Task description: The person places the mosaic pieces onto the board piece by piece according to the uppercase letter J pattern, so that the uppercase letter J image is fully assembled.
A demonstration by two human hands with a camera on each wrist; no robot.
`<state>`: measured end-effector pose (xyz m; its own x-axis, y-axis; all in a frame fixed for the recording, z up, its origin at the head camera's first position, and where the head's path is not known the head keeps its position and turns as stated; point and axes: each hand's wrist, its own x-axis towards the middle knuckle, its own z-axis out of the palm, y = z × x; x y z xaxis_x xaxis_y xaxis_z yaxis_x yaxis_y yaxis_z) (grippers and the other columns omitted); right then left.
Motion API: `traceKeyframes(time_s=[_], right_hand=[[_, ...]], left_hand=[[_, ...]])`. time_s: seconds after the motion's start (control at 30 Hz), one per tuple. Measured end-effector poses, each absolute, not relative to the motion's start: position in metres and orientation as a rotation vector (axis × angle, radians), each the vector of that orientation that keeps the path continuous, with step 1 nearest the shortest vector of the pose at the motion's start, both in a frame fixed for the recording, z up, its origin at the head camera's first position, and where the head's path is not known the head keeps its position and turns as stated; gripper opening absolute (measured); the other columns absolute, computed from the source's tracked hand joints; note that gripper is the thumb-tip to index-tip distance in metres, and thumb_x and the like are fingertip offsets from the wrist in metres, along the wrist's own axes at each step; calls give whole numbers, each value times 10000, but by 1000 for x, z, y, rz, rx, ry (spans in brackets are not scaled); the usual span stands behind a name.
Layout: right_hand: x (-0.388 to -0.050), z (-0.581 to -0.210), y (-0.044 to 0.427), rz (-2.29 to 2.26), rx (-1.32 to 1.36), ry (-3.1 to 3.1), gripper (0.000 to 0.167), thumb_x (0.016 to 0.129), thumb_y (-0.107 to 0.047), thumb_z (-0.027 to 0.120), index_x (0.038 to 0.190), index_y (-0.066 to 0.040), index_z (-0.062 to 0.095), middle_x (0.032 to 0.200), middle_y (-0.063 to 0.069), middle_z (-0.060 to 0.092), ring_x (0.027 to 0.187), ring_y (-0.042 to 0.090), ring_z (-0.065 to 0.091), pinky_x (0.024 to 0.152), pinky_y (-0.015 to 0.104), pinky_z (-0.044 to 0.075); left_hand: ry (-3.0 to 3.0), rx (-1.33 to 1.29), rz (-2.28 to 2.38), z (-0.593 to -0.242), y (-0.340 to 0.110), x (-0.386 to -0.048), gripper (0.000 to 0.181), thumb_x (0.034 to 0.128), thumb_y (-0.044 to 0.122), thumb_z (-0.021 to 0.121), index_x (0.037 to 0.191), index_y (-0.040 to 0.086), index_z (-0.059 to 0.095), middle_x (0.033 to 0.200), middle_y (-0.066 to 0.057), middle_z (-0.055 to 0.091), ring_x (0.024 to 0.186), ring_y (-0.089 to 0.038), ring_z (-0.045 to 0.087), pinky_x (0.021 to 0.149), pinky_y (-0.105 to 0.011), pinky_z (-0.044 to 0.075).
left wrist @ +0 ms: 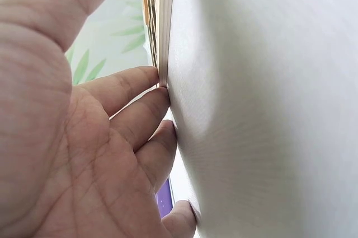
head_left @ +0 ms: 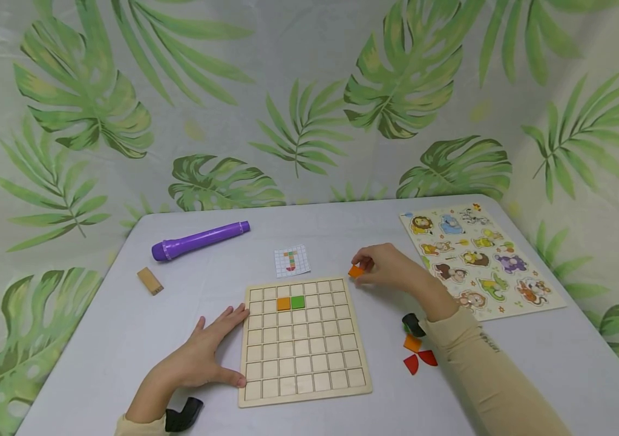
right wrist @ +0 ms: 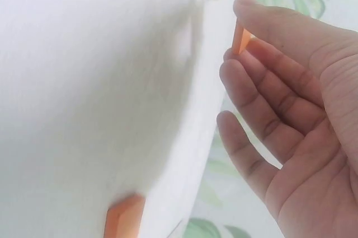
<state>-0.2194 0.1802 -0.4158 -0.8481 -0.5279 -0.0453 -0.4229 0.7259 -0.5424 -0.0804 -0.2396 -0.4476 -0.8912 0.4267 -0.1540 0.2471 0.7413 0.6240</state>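
Observation:
A wooden grid board lies on the table, with an orange square and a green square side by side in its second row. My left hand rests at the board's left edge, fingers spread; in the left wrist view the fingertips of that hand touch the board's side. Right of the board's top corner, my right hand pinches an orange square piece. The right wrist view shows this piece between thumb and fingers of the hand.
Behind the board lies a pattern card. Near my right forearm are an orange piece, red quarter-round pieces and a partly hidden green one. An animal puzzle lies at right, a purple microphone and a wooden block at left.

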Motion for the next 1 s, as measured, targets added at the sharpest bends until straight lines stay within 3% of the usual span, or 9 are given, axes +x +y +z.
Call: traceKeyframes(time_s=[0.37, 1.0], right_hand=[[-213, -415, 152, -820, -905, 2686, 279, 925, -139, 842, 1160, -4, 777, 1096, 90, 788, 971, 192, 717, 934, 419, 628], [-202, -419, 116, -791, -914, 2550, 255, 920, -123, 831, 1160, -49, 789, 1120, 35, 751, 984, 119, 673, 919, 285, 592]], left_hand=[[2654, 514, 899, -447, -239, -80, 1295, 615, 499, 1006, 1682, 137, 367, 1784, -91, 290, 1667, -429, 189, 1247, -822, -57], [2654, 521, 909, -448, -239, -80, 1288, 619, 505, 1004, 1680, 141, 371, 1784, -87, 293, 1667, -429, 187, 1249, -818, -63]])
